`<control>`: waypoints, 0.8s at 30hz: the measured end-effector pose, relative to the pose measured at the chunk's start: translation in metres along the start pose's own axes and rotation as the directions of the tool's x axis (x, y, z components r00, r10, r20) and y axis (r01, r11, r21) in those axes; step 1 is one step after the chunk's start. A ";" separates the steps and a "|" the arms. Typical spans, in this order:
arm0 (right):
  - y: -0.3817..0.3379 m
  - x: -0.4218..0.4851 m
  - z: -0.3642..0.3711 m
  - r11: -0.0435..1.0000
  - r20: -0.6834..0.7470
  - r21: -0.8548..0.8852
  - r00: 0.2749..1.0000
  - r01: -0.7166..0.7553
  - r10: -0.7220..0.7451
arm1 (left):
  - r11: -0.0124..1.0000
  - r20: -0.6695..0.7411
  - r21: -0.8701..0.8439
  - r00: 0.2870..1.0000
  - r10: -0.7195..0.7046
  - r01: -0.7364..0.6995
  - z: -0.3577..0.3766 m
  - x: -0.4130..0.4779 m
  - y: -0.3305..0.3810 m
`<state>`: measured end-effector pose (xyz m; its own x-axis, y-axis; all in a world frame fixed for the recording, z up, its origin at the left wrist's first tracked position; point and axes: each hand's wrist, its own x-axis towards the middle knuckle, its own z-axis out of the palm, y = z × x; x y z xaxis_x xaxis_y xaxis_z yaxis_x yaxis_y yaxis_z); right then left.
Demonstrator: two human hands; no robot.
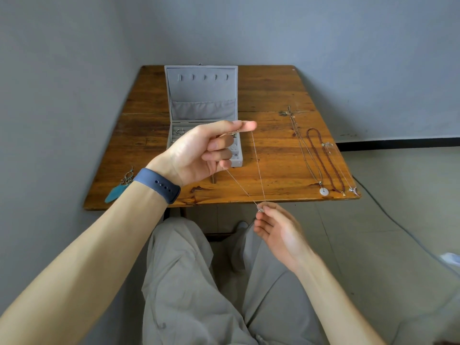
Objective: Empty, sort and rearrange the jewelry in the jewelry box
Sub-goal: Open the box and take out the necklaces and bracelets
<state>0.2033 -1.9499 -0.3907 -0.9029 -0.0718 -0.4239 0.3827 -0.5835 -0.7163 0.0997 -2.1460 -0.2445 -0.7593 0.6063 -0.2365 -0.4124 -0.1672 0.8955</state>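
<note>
A grey velvet jewelry box (201,95) stands open on the wooden table (268,95), its lid upright and small pieces in its tray. My left hand (204,150) is raised in front of the box and pinches the top of a thin silver chain (258,170) between thumb and forefinger. The chain hangs down in two strands to my right hand (276,230), which pinches its small pendant just past the table's front edge. Three necklaces lie stretched out on the right: a cord with a white disc (323,191), a dark red bead string (323,163) and a fine silver chain (344,170).
A teal feather earring (119,188) lies at the table's front left corner. Grey walls close in behind and to the left. My lap in grey trousers sits below the table edge. A cable runs along the floor at the right.
</note>
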 end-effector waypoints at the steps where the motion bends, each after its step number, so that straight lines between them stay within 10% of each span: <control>1: 0.000 0.000 0.000 1.000 0.013 -0.001 1.000 0.001 -0.001 | 1.000 0.012 0.008 1.000 0.000 -0.001 0.000 0.000 0.001; 14: 0.001 -0.006 0.000 0.999 0.242 0.035 0.970 -0.030 0.021 | 0.996 -0.007 -0.036 0.997 0.082 -0.082 -0.005 -0.003 0.029; 24: 0.003 -0.007 -0.004 0.999 0.142 -0.016 0.989 -0.028 0.030 | 0.995 -0.143 0.077 0.987 0.071 -0.060 -0.014 -0.003 0.033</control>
<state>0.2115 -1.9476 -0.3923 -0.9094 -0.2036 -0.3626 0.4114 -0.5681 -0.7128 0.0812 -2.1643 -0.2196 -0.8505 0.4759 -0.2240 -0.3260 -0.1427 0.9345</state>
